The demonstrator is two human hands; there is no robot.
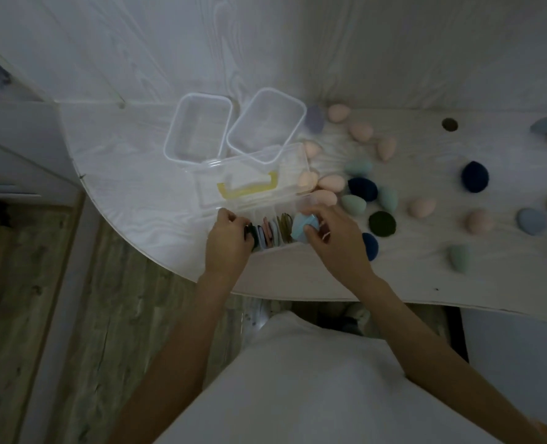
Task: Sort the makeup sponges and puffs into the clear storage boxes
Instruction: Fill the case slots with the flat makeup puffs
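In the head view, a clear divided box (pixel 267 230) sat at the near edge of the white table (pixel 131 161), its lid (pixel 253 181) with a yellow handle (pixel 248 189) raised behind it. The left hand (pixel 229 240) curled its fingers around a dark puff (pixel 252 235) at the box's left end. The right hand (pixel 333 235) pinched a light blue puff (pixel 301 227) between thumb and fingers over the box's right end. Flat puffs stood on edge in the compartments between the hands. Two empty clear tubs (pixel 198 133) (pixel 267 125) stood farther back. Pink, teal, navy and dark green sponges lay scattered to the right, among them a navy one (pixel 474 176).
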